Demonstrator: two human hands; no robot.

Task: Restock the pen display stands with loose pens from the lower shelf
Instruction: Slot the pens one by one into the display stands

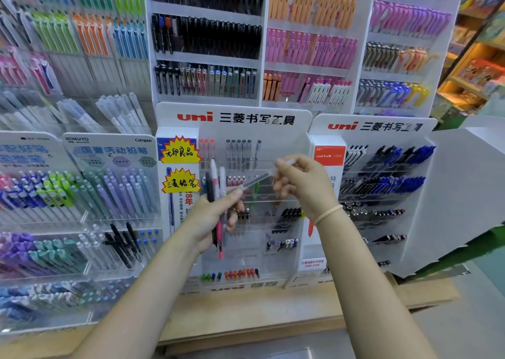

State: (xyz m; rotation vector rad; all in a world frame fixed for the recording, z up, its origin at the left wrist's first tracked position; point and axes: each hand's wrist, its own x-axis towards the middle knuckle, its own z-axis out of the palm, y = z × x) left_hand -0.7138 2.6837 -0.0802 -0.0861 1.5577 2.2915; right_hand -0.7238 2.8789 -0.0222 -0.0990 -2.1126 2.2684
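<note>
Stationery-shop racks fill the wall as a left hand (216, 216) grips a bundle of loose black, pink and clear pens (217, 194); the right hand (303, 183) pinches one translucent pen (257, 181), seemingly sorting, a matching slot in the clear acrylic display stand (284, 219) likely next.

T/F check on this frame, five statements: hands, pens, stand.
1. The left hand grips several pens. True.
2. The right hand is empty. False: it pinches one translucent pen.
3. The right wrist wears a pale band. True.
4. The centre acrylic stand has every slot full. False: many slots are bare.
5. The stand's header reads KOKUYO. False: it reads uni.
</note>
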